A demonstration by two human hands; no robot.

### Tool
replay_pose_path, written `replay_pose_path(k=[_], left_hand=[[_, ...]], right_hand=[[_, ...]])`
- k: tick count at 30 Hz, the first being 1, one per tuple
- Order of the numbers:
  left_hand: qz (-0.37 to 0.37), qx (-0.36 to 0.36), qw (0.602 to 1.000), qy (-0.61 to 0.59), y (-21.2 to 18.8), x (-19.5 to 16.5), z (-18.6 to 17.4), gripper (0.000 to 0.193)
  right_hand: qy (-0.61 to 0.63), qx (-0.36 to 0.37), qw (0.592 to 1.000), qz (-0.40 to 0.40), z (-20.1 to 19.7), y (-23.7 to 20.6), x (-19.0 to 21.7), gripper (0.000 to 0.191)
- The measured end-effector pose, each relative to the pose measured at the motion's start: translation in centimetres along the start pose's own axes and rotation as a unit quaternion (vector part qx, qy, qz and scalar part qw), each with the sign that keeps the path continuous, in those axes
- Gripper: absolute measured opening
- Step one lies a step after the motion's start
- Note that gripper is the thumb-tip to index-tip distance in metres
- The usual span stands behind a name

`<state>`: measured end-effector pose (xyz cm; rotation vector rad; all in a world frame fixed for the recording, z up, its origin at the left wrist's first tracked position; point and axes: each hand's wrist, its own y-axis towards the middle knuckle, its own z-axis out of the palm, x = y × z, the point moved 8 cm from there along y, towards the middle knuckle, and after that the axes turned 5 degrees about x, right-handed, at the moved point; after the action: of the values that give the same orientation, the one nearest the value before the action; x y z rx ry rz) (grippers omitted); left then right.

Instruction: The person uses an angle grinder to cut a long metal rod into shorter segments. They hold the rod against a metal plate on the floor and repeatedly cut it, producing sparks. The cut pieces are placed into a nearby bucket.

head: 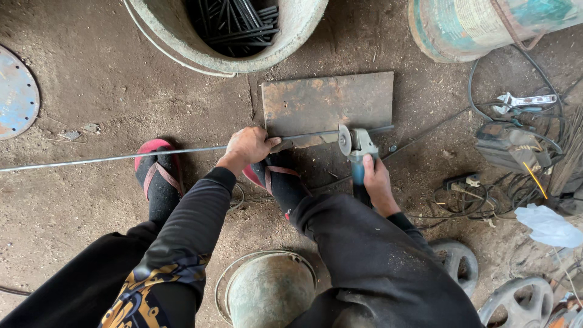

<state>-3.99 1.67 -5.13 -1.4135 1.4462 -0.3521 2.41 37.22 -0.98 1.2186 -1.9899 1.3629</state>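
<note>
- The left hand (pixel 248 146) is clenched around a long thin metal rod (pixel 109 158), pinning it across the near edge of a rusty steel plate (pixel 328 103) on the ground
- The right hand (pixel 378 182) grips the blue body of an angle grinder (pixel 357 149), its disc standing upright against the rod just right of the left hand
- By the look of it, the cutting step is in hand; a clean cut calls for the rod staying pinned flat and the disc kept square to it
- The person squats, feet in red sandals (pixel 159 173) either side of the left arm
- The ground is packed dirt, dusty and littered
- A concrete tub (pixel 291 36) of short cut rods sits just beyond the plate; a metal bucket (pixel 270 291) stands between the knees
- Tangled cables (pixel 480 194) and a wrench (pixel 525 101) lie to the right
</note>
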Motion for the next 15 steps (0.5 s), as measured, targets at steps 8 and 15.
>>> replay_pose_path(k=[8, 15], left_hand=[[0.072, 0.021, 0.997, 0.012, 0.8, 1.1, 0.4, 0.059], [0.014, 0.097, 0.991, 0.086, -3.3, 13.4, -2.4, 0.053]], right_hand=[[0.302, 0.036, 0.952, 0.009, -0.7, 0.9, 0.6, 0.081], [0.323, 0.050, 0.945, -0.015, -2.2, 5.3, 3.1, 0.088]])
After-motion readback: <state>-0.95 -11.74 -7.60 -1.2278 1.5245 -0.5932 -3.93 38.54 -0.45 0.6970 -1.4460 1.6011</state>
